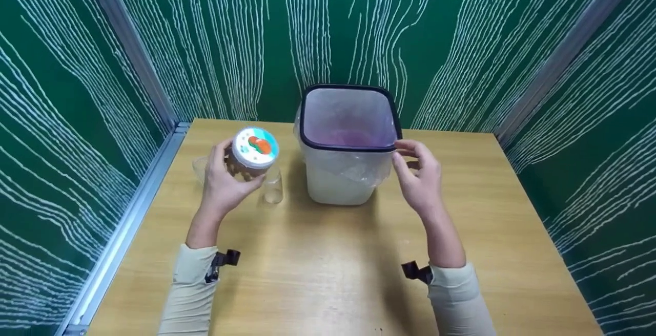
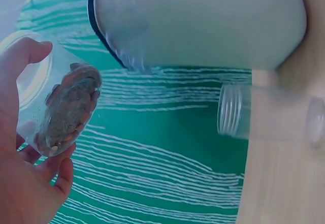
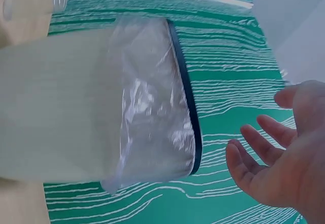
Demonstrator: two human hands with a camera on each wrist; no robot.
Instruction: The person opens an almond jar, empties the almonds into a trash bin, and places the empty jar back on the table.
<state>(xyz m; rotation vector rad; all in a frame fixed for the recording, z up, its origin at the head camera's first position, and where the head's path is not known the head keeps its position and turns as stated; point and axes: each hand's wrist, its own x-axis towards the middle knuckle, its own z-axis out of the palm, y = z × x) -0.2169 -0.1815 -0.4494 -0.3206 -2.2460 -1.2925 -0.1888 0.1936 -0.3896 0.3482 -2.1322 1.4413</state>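
My left hand [image 1: 225, 185] grips a lidded plastic jar [image 1: 243, 171] above the table, thumb and fingers round its sides. Its white and teal lid carries an orange picture, and brown pieces lie in its bottom, as the left wrist view shows. A pale bin [image 1: 338, 182] with a dark rim and a clear bag liner [image 1: 359, 167] stands in the middle. Beside the rim's right front corner is my right hand [image 1: 423, 180], fingers loosely bent and holding nothing. In the right wrist view that hand is apart from the bin.
A clear open container [image 2: 277, 113] stands on the table, left of the bin. Another transparent thing [image 1: 200, 167] is partly hidden behind my left hand. Green walls with white lines and metal posts [image 1: 130, 49] bound the wooden table [image 1: 328, 274].
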